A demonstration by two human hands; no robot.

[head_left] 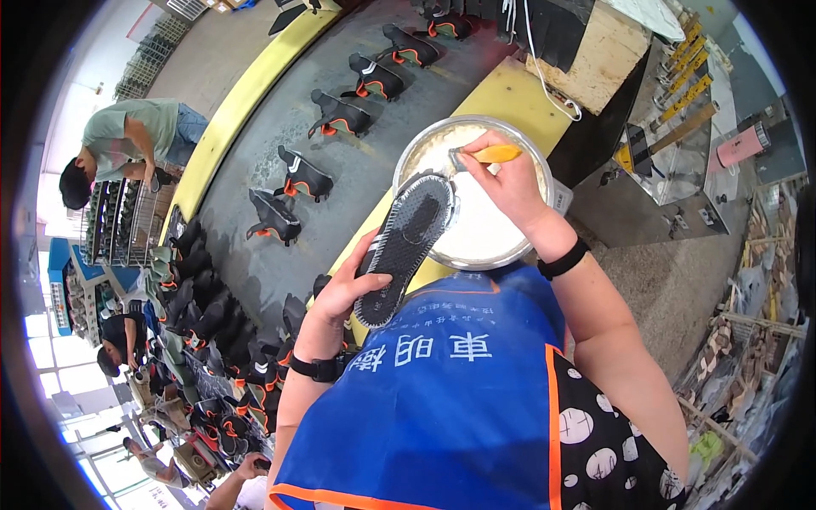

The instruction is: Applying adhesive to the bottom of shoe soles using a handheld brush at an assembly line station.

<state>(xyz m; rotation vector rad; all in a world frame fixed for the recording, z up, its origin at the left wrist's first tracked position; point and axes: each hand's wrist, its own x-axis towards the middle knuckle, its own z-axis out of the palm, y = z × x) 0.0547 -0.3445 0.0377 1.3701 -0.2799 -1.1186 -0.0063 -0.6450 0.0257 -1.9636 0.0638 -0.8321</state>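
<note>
In my left hand is a black shoe upper, its stitched underside turned up and its toe end over the bowl's near-left rim. My fingers wrap its side, with the thumb on the underside. My right hand pinches a brush with a yellow handle above the bowl, close to the toe end. White liquid fills much of the round metal bowl; a paler, creamy coating lines its far wall. The brush's bristles are mostly hidden by my fingers.
Beyond the bowl runs a grey conveyor belt with yellow edges, carrying several black-and-orange shoe uppers. More shoes pile up at left. A person bends over a wire rack there. At right stands a metal bench with yellow-handled tools.
</note>
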